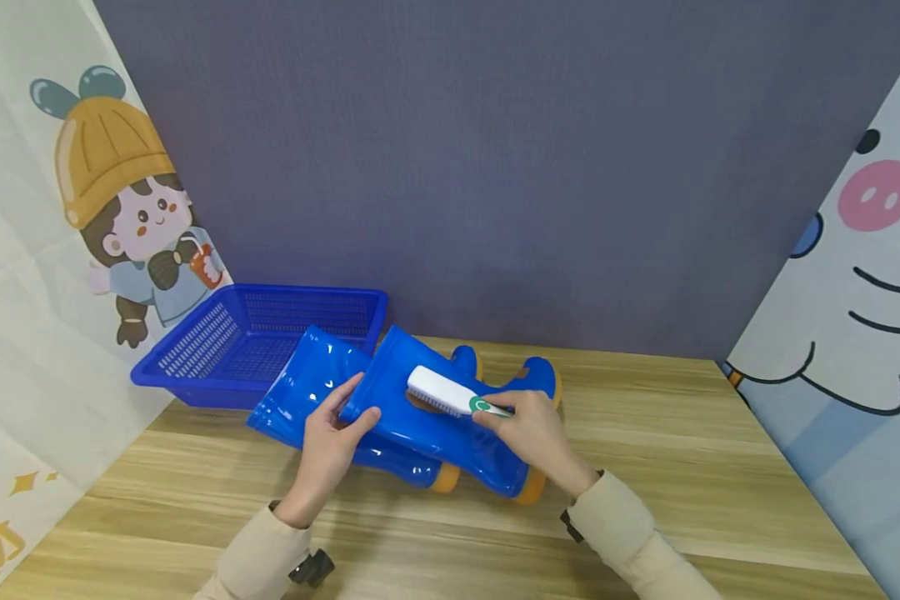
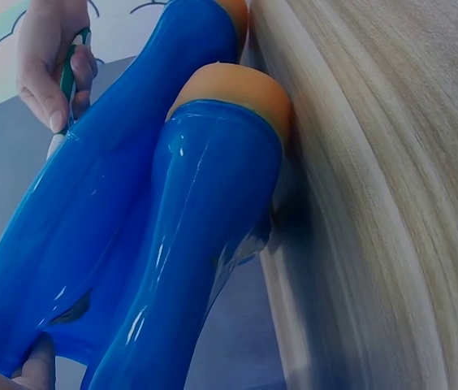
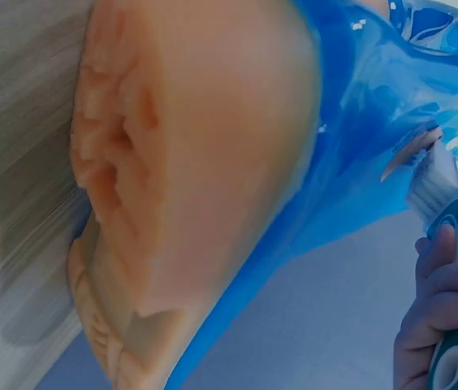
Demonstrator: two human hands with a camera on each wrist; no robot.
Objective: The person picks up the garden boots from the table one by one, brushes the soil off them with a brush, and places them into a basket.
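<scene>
A pair of shiny blue rain boots with orange soles lies on its side on the table. My left hand [image 1: 328, 442] grips the top rim of the nearer-right boot [image 1: 390, 375], thumb on the outer face. My right hand [image 1: 532, 432] holds a white scrub brush [image 1: 438, 390] by its green and white handle. The bristles are against the boot's shaft, over a brown patch [image 3: 412, 153]. Partly covered by that boot, the other boot [image 1: 307, 379] rests to the left, its opening near the basket. An orange sole [image 2: 233, 93] shows large in the left wrist view.
A blue plastic basket [image 1: 225, 394] with slotted walls stands at the back left, close behind the boot openings. The wooden table [image 1: 645, 433] meets a dark grey panel [image 1: 495, 167] at the back. Printed cartoon sheets hang on both sides.
</scene>
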